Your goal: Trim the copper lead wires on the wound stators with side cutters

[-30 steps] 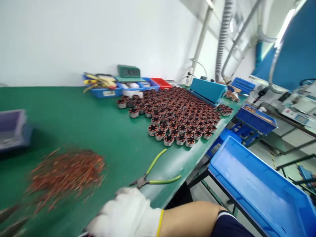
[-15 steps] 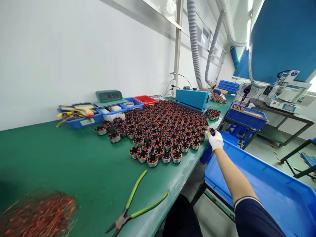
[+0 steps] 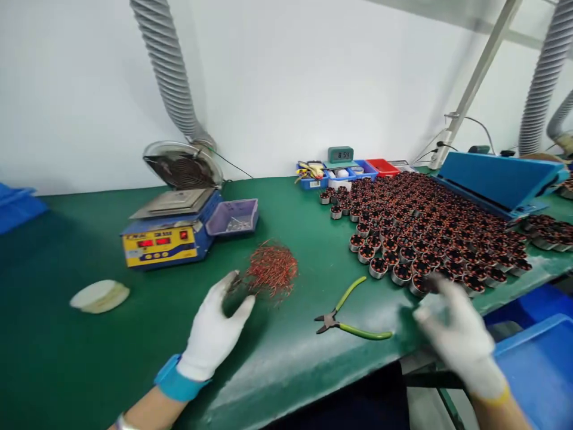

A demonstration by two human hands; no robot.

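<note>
My left hand (image 3: 215,328), in a white glove with darkened fingertips, curves with thumb and fingers apart beside a heap of red wire clippings (image 3: 273,269). No object shows clearly in it. Smeared by motion, my gloved right hand (image 3: 461,334) hovers at the near edge of the rows of motor stators (image 3: 421,266). Between its thumb and fingers is a blurred dark and silvery shape, apparently a stator (image 3: 433,301). Diagonal cutters (image 3: 330,320) with green handles lie spread on the green table between my hands.
A yellow-fronted heating device (image 3: 161,245) and a purple tray (image 3: 235,218) stand behind my left hand. A round white lid (image 3: 99,297) lies further left. A blue machine (image 3: 496,179) is beyond the stators. A blue tub (image 3: 537,358) sits below the table's right edge.
My view has swung left, bringing my left hand and the heating device into sight. My right hand has come back from the far right side of the stators toward their near edge.
</note>
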